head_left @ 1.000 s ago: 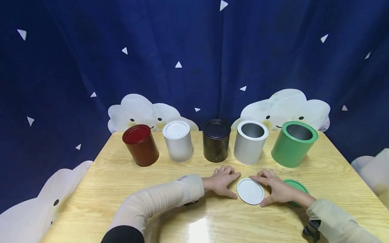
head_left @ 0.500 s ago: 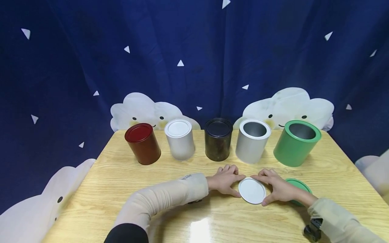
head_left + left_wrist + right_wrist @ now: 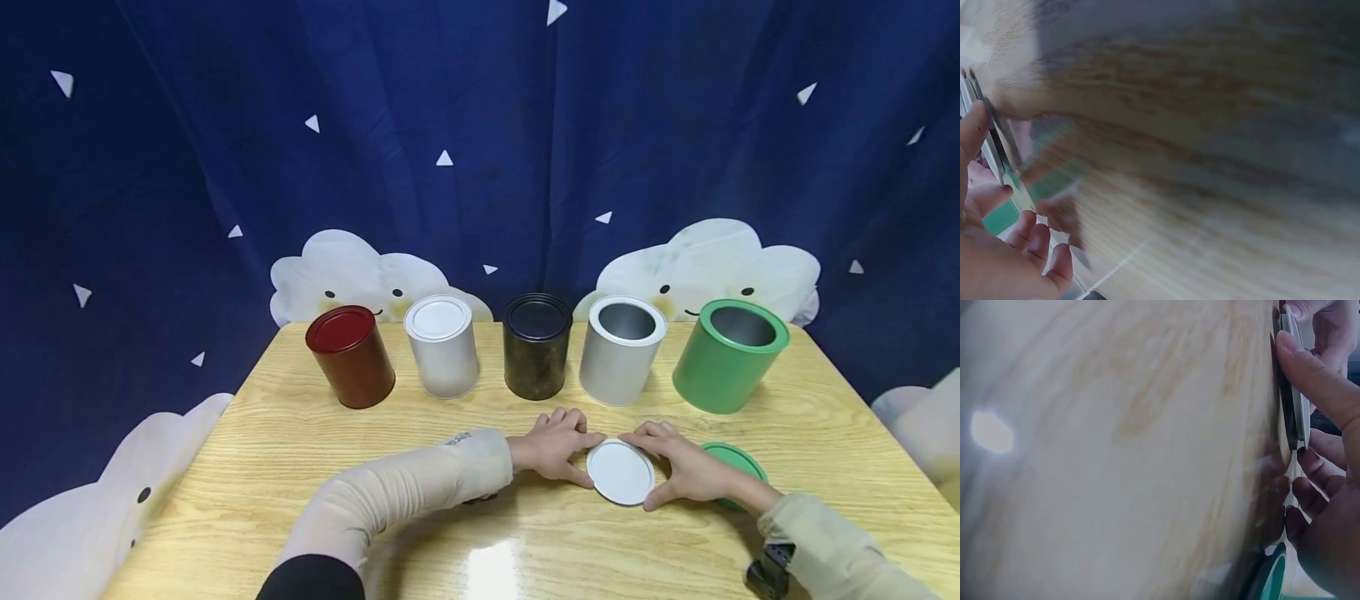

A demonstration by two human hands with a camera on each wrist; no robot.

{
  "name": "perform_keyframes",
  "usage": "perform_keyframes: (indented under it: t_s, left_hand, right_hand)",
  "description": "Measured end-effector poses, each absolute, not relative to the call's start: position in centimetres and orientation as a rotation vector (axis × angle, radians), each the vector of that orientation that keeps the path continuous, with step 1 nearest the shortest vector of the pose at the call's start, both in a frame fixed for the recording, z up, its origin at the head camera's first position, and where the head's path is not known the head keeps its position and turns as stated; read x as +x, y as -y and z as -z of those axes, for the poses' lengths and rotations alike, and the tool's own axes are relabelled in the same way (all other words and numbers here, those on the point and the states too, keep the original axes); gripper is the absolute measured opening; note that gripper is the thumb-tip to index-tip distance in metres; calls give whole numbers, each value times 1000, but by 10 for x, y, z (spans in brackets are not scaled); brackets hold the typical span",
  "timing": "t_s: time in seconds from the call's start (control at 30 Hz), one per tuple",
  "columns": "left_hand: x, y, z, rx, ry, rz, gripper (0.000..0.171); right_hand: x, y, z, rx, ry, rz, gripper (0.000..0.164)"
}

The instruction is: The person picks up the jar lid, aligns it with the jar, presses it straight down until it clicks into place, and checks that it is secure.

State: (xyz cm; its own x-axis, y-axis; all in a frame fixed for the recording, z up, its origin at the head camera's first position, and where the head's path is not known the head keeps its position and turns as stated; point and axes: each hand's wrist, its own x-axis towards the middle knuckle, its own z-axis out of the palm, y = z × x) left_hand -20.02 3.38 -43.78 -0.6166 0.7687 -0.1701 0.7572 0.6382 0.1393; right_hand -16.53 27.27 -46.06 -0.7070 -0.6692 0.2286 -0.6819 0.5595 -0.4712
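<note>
A round white lid (image 3: 621, 472) lies on the wooden table, seen edge-on in the right wrist view. At its left rim, my left hand (image 3: 557, 447) holds it between thumb and index finger. My right hand (image 3: 686, 467) grips the right rim the same way, its thumb at the near edge and index finger at the far edge. Behind the hands stands a white can (image 3: 622, 358) with its top uncovered. To its right is an uncovered green can (image 3: 726, 358). A green lid (image 3: 738, 460) lies partly hidden under my right wrist.
Three covered cans stand in the same row to the left: dark red (image 3: 351, 358), white (image 3: 444, 354) and black (image 3: 536, 354). A blue curtain (image 3: 480, 125) hangs behind the table (image 3: 315, 467). Light glares off the tabletop near the front.
My left hand has moved right and now touches the white lid's rim. The right hand has stayed about where it was. The cans have not moved.
</note>
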Motion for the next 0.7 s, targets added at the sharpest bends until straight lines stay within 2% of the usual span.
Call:
perform_keyframes:
  t_s: [0.7]
  left_hand:
    - [-210, -24, 428, 1323, -2476, -443, 70]
  right_hand:
    - [-165, -279, 447, 1161, 2735, -966, 81]
